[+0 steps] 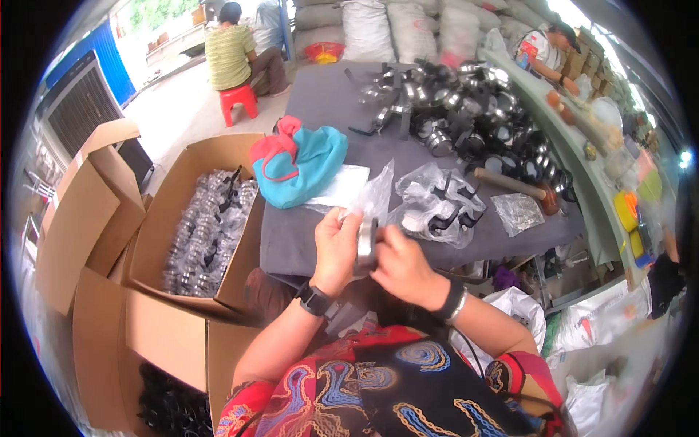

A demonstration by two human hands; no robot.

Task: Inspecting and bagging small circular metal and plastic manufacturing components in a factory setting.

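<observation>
My left hand (336,249) is closed round one side of a round, shiny metal piece (366,246) just past the near edge of the grey-topped table (320,95). My right hand (408,269) is closed at the other side of it, fingertips against its rim. A clear plastic bag (378,191) rises just above the metal piece, by my left fingers; how it joins them is hard to see. Right of it on the table lie several black-handled pieces in clear bags (440,207). A big pile of bare metal pieces with black handles (466,109) covers the far right.
A teal and red cloth bag (302,164) lies at the table's left edge. A wooden-handled mallet (510,182) and a small bag of parts (518,213) lie right. An open carton (156,240) holds bagged metal pieces. Two other people (231,54) sit farther off.
</observation>
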